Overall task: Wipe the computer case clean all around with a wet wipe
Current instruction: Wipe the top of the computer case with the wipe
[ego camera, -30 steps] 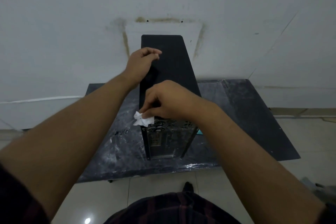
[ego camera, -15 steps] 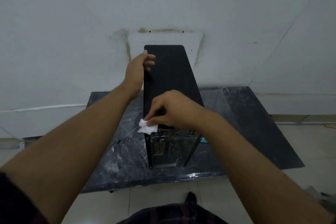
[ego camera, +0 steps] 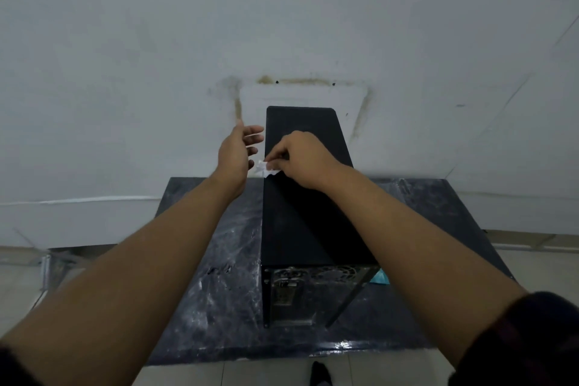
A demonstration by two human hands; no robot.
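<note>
A black computer case point(ego camera: 300, 222) stands upright on a dark marbled table point(ego camera: 219, 291), its rear panel with ports and fan grilles facing me. My right hand point(ego camera: 300, 160) pinches a crumpled white wet wipe point(ego camera: 266, 168) against the top panel's left edge, about halfway along. My left hand point(ego camera: 238, 150) hovers just left of the case at the same height, fingers spread and relaxed, holding nothing and apart from the case.
A stained white wall rises right behind the table. A small teal object point(ego camera: 380, 276) peeks out at the case's right rear foot. Tiled floor lies in front of the table, with a dark shoe tip point(ego camera: 319, 373) near the bottom edge.
My right hand has slid the wipe away from me along the top's left edge, from the near end to mid-length. My left hand has let go of the case's top and opened.
</note>
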